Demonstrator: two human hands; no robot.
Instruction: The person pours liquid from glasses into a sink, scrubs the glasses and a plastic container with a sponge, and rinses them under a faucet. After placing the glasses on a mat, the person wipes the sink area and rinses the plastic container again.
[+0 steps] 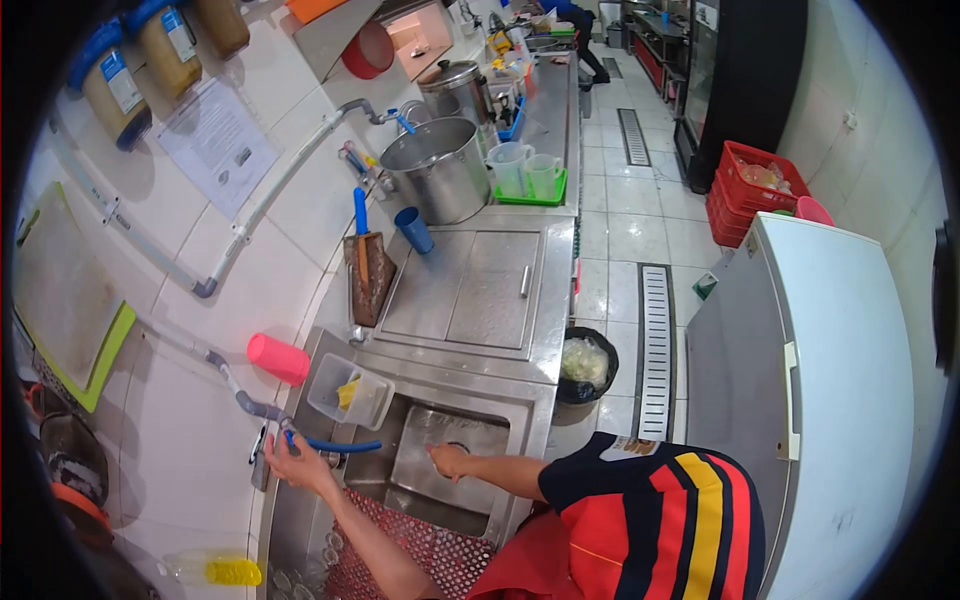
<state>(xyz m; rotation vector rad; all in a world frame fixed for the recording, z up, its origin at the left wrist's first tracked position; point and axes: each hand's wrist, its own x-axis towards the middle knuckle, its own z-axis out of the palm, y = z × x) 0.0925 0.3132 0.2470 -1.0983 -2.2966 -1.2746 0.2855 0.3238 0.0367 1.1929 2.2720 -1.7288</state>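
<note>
Brushed stainless-steel sink basin (pixel 440 470), smooth with a dull sheen; glossy blue plastic tap spout (pixel 345 446); red perforated plastic mat (pixel 420 545), rough-looking; clear plastic tub (pixel 350 392); matt pink plastic cup (pixel 278 358); large shiny metal pot (pixel 440 170); glossy white wall tiles (pixel 190 440).

Sink drain (pixel 466 446) partly behind the right hand (pixel 447 461); wall notice (pixel 218 143) print too small.

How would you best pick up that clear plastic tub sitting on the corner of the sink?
Probably from above: the clear tub stands upright and open-topped, so pinch one long wall at the rim, on the sink side; the tiled wall crowds its far side.
</note>
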